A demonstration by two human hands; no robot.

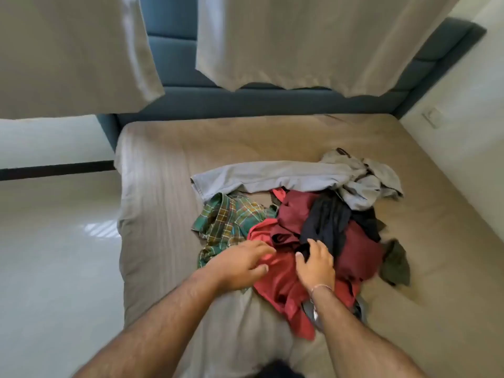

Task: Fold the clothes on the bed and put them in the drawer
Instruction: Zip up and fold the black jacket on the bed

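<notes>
A heap of unfolded clothes lies on the beige bed (163, 214). It holds a bright red garment (281, 282), a maroon one (360, 252), a dark navy one (327, 222), a green plaid shirt (231, 222) and grey trousers (272, 178) stretched across the far side. A small dark green piece (395, 263) lies apart at the right. My left hand (242, 261) rests with loose fingers on the red garment's left edge. My right hand (316, 266) pinches the near edge of the navy garment between thumb and fingers. No drawer is in view.
A blue padded headboard (245, 102) runs along the bed's far side, with pale curtains (300, 36) hanging above it. Glossy floor (54, 241) lies to the left of the bed. A white wall with a switch (432, 118) closes the right side.
</notes>
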